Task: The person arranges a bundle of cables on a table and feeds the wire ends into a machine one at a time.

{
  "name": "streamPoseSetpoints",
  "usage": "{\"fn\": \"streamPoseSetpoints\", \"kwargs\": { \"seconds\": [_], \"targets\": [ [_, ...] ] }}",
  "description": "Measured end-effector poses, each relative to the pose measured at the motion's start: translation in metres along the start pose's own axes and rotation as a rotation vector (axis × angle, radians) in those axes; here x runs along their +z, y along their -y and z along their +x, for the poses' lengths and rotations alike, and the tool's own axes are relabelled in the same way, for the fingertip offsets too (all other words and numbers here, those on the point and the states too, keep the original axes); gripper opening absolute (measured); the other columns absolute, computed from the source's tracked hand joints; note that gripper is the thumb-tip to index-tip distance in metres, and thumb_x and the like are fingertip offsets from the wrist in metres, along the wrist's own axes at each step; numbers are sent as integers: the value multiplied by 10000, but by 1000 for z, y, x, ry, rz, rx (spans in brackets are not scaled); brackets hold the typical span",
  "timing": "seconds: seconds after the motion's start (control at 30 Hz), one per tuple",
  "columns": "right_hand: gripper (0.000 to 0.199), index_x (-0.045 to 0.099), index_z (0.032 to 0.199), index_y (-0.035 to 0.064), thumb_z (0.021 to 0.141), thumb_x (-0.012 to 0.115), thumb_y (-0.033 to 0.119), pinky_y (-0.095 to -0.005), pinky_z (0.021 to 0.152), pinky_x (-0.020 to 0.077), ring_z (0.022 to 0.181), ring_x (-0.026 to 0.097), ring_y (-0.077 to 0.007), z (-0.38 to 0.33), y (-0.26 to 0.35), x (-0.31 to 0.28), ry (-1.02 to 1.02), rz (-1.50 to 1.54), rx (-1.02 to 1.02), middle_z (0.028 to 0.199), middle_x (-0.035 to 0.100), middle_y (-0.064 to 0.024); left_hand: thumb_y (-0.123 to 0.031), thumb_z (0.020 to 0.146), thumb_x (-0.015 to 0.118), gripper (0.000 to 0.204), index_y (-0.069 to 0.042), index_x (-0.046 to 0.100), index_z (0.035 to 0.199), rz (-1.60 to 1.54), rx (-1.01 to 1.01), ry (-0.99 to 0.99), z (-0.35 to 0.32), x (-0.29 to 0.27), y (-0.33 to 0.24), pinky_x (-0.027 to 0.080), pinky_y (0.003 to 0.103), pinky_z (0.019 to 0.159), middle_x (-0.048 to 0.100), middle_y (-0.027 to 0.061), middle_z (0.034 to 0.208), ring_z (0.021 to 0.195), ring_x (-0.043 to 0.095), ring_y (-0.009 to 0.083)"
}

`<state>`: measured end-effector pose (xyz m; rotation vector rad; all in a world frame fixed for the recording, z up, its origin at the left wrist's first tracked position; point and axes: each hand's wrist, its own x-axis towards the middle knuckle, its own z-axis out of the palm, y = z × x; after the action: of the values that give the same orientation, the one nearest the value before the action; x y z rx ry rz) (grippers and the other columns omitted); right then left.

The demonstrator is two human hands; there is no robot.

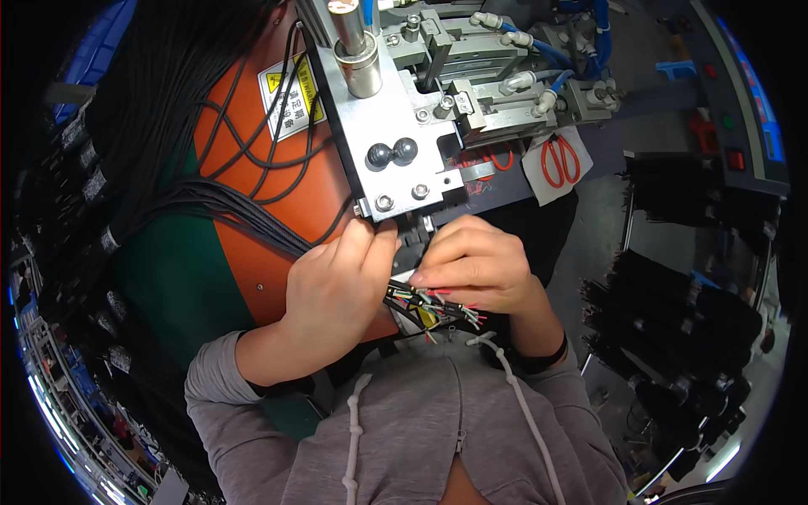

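Note:
My left hand (pixel 341 282) is closed, its fingertips pinched together against the black fixture (pixel 412 244) under the machine head; whatever they hold is hidden. On the fixture's other side, my right hand (pixel 478 263) is closed too, with thumb and curled fingers meeting beside it. Just below both hands lie several black cable ends (pixel 438 307), their thin inner wires fanned out in red, white, green and yellow. A bundle of black cables (pixel 244 215) runs from the left toward my left hand. Above the hands stands the metal press head (pixel 396 126) with a black double knob.
Long black cables (pixel 160 101) hang in bundles at the left, over an orange and green surface (pixel 227 244). Pneumatic cylinders (pixel 480 59) with blue hoses stand at the back. Red-handled scissors (pixel 561 162) lie right of the machine. More black cable bundles (pixel 682 320) hang on a rack at the right.

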<state>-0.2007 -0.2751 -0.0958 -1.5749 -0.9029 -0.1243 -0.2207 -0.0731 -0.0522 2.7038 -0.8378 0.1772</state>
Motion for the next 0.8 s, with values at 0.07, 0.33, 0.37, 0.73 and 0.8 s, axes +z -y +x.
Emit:
{"fn": "streamPoseSetpoints", "kwargs": {
  "seconds": [0.07,0.33,0.37,0.73,0.8],
  "targets": [
    [115,680,807,7,708,725,-27,-314,650,458,704,580,-182,-1,1,-1,-48,-23,11,770,637,-58,-112,778,645,256,-41,667,1023,-71,62,-37,3,1,3,416,264,533,526,11,782,648,561,124],
    [158,698,814,22,685,786,-3,-310,646,482,723,628,-219,-4,22,1,-290,-78,124,754,645,-71,-135,782,719,247,-29,700,1004,-162,366,-438,14,-3,1,446,272,529,599,54,786,641,583,167],
    [164,698,819,20,684,787,-3,-314,646,485,731,633,-219,-3,24,2,-281,-95,155,761,649,-75,-135,782,719,247,-29,700,1004,-162,366,-440,12,0,2,446,272,529,599,54,786,641,583,167],
    [216,647,835,-3,688,805,10,-321,669,482,761,605,-212,13,16,18,-420,-141,29,817,656,-108,-67,759,722,149,-2,676,885,-364,210,-396,10,0,3,442,252,455,595,35,710,548,579,143],
    [189,638,818,-1,707,791,8,-323,669,480,760,604,-212,14,17,16,-418,-106,77,810,654,-102,-58,750,724,172,8,675,901,-376,203,-377,9,0,2,440,259,460,590,49,712,553,577,155]
  ]
}}
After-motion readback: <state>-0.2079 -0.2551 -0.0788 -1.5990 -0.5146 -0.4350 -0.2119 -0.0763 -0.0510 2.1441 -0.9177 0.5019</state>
